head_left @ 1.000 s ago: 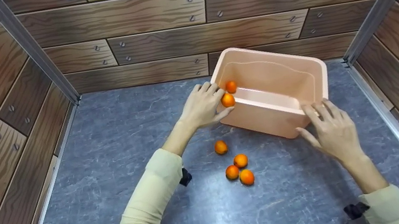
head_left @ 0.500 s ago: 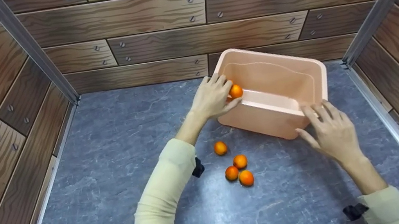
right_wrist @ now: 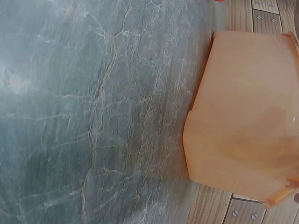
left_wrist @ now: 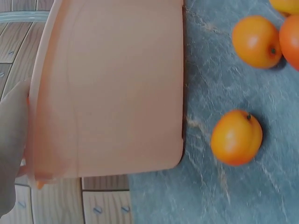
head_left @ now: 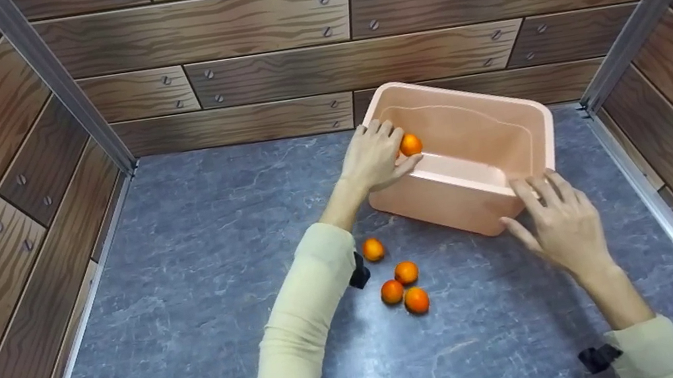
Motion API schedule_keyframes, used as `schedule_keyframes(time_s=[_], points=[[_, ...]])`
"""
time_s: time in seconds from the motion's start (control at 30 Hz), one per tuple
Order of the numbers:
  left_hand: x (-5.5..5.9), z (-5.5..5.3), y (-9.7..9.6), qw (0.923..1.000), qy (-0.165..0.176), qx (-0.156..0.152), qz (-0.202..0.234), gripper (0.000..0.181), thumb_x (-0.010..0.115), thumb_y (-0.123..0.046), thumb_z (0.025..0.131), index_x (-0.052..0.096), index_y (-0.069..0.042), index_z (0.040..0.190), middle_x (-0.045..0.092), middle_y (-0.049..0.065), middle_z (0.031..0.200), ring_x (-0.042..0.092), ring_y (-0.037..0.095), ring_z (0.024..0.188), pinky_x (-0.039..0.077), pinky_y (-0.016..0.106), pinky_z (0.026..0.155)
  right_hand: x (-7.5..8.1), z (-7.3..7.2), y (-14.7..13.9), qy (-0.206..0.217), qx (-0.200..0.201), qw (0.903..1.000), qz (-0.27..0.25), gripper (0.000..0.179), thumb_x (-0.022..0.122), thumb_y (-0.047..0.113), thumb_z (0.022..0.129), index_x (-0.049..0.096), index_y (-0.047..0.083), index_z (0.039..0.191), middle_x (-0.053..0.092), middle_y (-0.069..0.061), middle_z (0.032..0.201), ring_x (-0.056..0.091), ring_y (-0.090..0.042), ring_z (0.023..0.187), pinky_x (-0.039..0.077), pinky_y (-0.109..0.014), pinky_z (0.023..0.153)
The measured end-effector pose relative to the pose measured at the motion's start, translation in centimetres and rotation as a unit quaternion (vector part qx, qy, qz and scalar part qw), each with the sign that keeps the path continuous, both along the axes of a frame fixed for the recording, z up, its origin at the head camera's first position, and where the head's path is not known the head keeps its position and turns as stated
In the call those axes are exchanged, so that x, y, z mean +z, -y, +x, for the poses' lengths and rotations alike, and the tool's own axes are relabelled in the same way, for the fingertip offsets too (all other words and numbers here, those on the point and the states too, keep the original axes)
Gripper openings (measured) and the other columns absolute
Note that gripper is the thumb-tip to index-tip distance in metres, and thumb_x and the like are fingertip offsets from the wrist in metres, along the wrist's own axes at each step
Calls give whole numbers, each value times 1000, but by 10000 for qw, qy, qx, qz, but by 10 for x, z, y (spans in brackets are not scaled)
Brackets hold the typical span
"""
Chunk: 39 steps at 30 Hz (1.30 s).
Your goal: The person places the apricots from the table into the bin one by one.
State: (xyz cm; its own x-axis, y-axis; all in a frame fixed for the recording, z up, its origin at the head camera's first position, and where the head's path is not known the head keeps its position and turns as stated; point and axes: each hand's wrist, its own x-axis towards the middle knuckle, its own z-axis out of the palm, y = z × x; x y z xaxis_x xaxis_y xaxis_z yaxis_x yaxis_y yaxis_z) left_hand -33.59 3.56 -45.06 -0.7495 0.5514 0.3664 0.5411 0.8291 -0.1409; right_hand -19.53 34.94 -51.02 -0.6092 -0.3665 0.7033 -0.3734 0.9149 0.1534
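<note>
My left hand [head_left: 372, 157] reaches over the left end of a pale peach plastic bin [head_left: 445, 203]. It holds a smooth, orange apricot-like fruit [head_left: 410, 144] between thumb and fingers, inside the rim. Behind those fingers a sliver of another orange fruit [head_left: 397, 154] shows. At the near right corner of the bin, my right hand [head_left: 561, 222] grips the rim, fingers over the edge and thumb against the outer wall. In the left wrist view my thumb [left_wrist: 11, 144] lies along the rim, and a creased fruit with a dark stem spot [left_wrist: 237, 137] lies on the tabletop.
Several similar fruits [head_left: 406, 272] lie on the dark marbled surface [head_left: 187, 258] in front of the bin, three of them bunched together. Wood-patterned panels [head_left: 258, 20] with metal corner posts [head_left: 60, 83] wall in the back and sides.
My left hand has moved right and slightly away, carrying its fruit from over the bin's left rim further inside. My right hand and the bin stay put.
</note>
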Motion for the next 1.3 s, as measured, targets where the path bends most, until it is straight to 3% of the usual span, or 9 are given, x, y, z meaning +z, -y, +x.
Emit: schedule_keyframes(time_s=[0.17, 0.43, 0.53, 0.7, 0.83, 1.03, 1.3], points=[[-1, -2, -5, 9997, 197, 67, -136, 65, 37, -68, 104, 68, -16, 127, 66, 7, 130, 62, 27, 123, 50, 43, 109, 0, 0, 0, 24, 6, 10000, 49, 74, 40, 71, 102, 63, 10, 138, 69, -22, 121, 63, -48, 122, 56, -62, 79], [-4, -3, -6, 9992, 366, 81, -153, 69, 34, -69, 104, 68, -15, 128, 66, 7, 132, 61, 27, 126, 49, 45, 111, -3, 1, -1, 3, 43, 10000, -25, 71, 45, 68, 101, 64, 9, 137, 69, -23, 120, 62, -49, 121, 55, -61, 78], [-5, -3, -5, 9993, 349, 99, -101, 69, 35, -70, 104, 69, -15, 125, 66, 7, 130, 62, 27, 126, 49, 44, 110, -2, 1, -2, 81, 6, 10000, 18, 73, 41, 70, 102, 63, 9, 138, 68, -23, 121, 62, -48, 122, 56, -62, 78], [-4, -2, -4, 9997, 244, 82, -10, 67, 37, -70, 104, 70, -14, 121, 67, 7, 128, 62, 27, 125, 49, 43, 110, 0, 2, -3, 157, -18, 9999, 67, 72, 47, 68, 100, 63, 9, 138, 68, -23, 121, 62, -49, 123, 57, -62, 78], [1, 2, -1, 9999, 155, -32, 4, 65, 37, -69, 105, 69, -15, 120, 68, 6, 128, 63, 27, 123, 50, 43, 109, 0, 2, -2, 102, 31, 9999, 37, 71, 48, 67, 100, 64, 9, 138, 68, -23, 121, 62, -48, 123, 57, -62, 78], [9, 11, 9, 9993, -188, -316, 76, 60, 42, -67, 104, 70, -14, 112, 69, 7, 122, 63, 26, 120, 52, 42, 95, 0, 0, -1, -7, 81, 10000, 3, 71, 46, 67, 101, 63, 10, 139, 69, -22, 121, 63, -47, 122, 56, -62, 76], [11, 26, 24, 9961, -410, -775, 86, 52, 49, -64, 103, 68, -16, 105, 69, 5, 113, 63, 28, 114, 52, 43, 94, -1, 2, -1, -43, 84, 9999, -66, 71, 44, 68, 102, 64, 11, 138, 69, -21, 120, 63, -46, 122, 56, -62, 77]])
